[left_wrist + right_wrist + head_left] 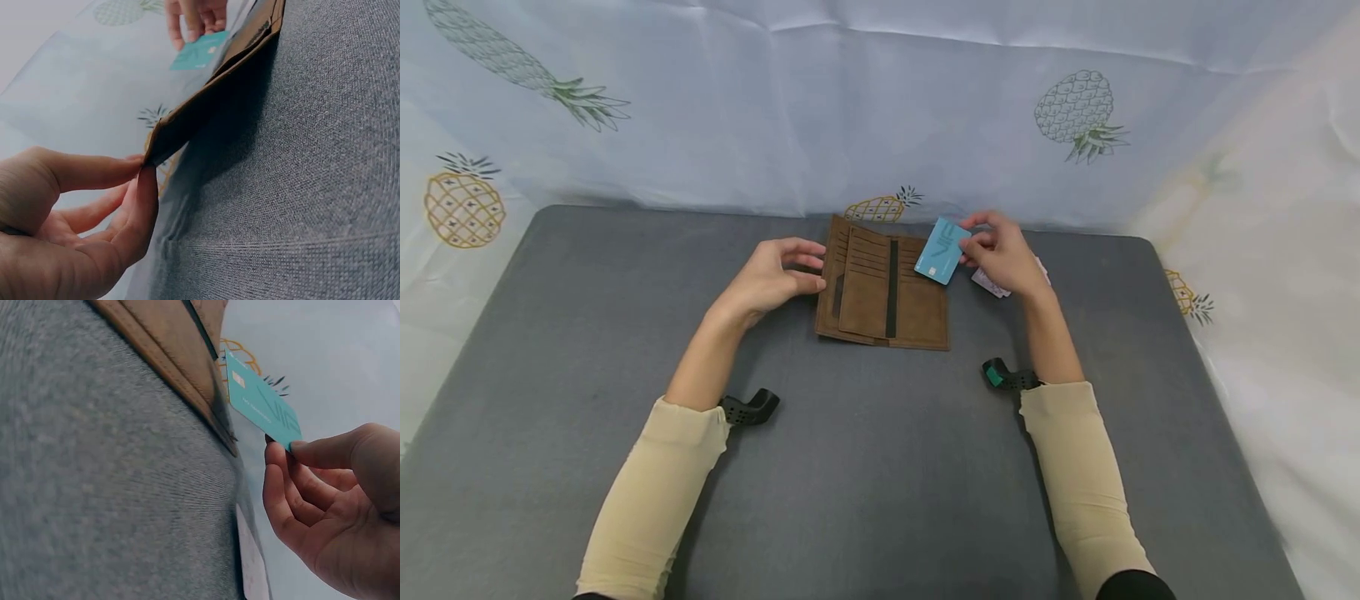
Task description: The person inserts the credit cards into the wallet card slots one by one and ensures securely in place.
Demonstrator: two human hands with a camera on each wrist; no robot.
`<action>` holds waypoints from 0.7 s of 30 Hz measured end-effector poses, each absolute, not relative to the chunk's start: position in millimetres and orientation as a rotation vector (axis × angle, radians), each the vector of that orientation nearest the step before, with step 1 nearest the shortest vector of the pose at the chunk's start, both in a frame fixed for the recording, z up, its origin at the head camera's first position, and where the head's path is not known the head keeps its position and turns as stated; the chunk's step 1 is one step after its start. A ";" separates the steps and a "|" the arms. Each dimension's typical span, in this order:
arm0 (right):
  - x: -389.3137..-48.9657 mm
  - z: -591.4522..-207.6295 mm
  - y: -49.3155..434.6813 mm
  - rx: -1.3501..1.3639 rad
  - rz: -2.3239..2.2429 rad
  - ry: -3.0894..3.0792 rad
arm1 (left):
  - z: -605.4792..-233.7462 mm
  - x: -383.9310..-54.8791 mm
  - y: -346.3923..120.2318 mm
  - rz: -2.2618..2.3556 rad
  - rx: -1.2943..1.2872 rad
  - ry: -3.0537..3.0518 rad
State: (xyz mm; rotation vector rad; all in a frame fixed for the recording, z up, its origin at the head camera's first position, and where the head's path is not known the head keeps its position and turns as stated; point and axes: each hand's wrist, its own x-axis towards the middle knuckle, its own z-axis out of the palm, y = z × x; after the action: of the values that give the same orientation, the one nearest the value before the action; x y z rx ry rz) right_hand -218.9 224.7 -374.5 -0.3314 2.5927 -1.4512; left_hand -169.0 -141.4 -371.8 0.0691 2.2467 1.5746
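A brown wallet [862, 304] lies opened out on the grey table, with rows of card slots and a dark band down its middle. My left hand [772, 273] pinches the wallet's left edge between thumb and fingers; in the left wrist view that edge [206, 94] is lifted off the table. In my right hand [1003, 254] a teal VIP card [942, 250] is pinched by one end, tilted above the wallet's right half. The right wrist view shows the card [259, 400] apart from the wallet [169, 350].
Under the right hand lies a pale purple printed paper [990, 283], partly hidden; its edge [251, 559] shows in the right wrist view. A white cloth with pineapple prints [925, 108] hangs behind the table's [850, 483] back edge.
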 end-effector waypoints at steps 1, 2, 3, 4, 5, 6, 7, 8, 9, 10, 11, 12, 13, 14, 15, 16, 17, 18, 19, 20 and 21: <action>-219.6 -376.0 224.3 -0.328 -1.453 2.586 | -372.5 -169.1 -141.9 1.581 0.068 2.241; -220.4 -377.6 223.7 -0.323 -1.453 2.583 | -372.9 -169.0 -142.1 1.591 0.066 2.232; -221.2 -379.0 222.9 -0.324 -1.452 2.585 | -373.4 -169.1 -142.6 1.599 0.064 2.223; -222.2 -380.5 221.8 -0.329 -1.453 2.586 | -373.5 -169.1 -142.9 1.608 0.062 2.214; -223.1 -381.6 220.5 -0.333 -1.454 2.588 | -373.6 -169.3 -143.4 1.616 0.059 2.205; -224.4 -382.8 218.9 -0.341 -1.449 2.593 | -373.9 -169.5 -143.9 1.625 0.057 2.196; -225.0 -383.5 217.8 -0.351 -1.446 2.598 | -373.8 -169.6 -144.1 1.631 0.056 2.190; -225.3 -383.7 216.4 -0.362 -1.444 2.599 | -373.3 -169.7 -144.2 1.635 0.054 2.187; -225.6 -383.5 215.0 -0.376 -1.441 2.599 | -373.0 -169.8 -144.3 1.640 0.051 2.183; -225.8 -383.5 213.8 -0.386 -1.438 2.599 | -372.8 -169.9 -144.4 1.643 0.049 2.183; -225.9 -383.4 212.6 -0.395 -1.436 2.599 | -372.7 -170.0 -144.5 1.644 0.048 2.184; -226.1 -383.4 211.6 -0.401 -1.436 2.600 | -372.6 -170.1 -144.4 1.645 0.048 2.185; -225.8 -383.5 210.9 -0.404 -1.438 2.599 | -372.6 -170.1 -144.2 1.645 0.047 2.187; -225.7 -383.7 210.2 -0.405 -1.439 2.596 | -372.6 -170.1 -143.9 1.646 0.048 2.190; -225.7 -384.4 209.7 -0.405 -1.436 2.595 | -373.0 -170.1 -143.7 1.648 0.047 2.190; -225.5 -385.1 209.3 -0.405 -1.431 2.596 | -373.3 -170.1 -143.4 1.649 0.048 2.191; -225.3 -385.9 208.8 -0.403 -1.423 2.596 | -373.7 -170.0 -143.1 1.650 0.049 2.191; -225.0 -386.8 208.4 -0.401 -1.412 2.596 | -374.2 -170.1 -142.8 1.650 0.048 2.192; -224.5 -387.6 208.0 -0.403 -1.399 2.594 | -374.6 -170.1 -142.5 1.650 0.047 2.193; -224.1 -388.4 207.5 -0.406 -1.386 2.593 | -375.0 -170.2 -142.1 1.649 0.046 2.194; -223.6 -389.0 207.2 -0.408 -1.371 2.595 | -375.5 -170.4 -141.7 1.648 0.044 2.195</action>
State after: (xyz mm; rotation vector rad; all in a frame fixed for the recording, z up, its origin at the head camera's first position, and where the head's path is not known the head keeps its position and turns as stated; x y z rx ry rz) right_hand -223.6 207.2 -389.0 -0.4081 2.5952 -1.3710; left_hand -170.4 -141.7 -375.5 0.0442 2.1949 1.6479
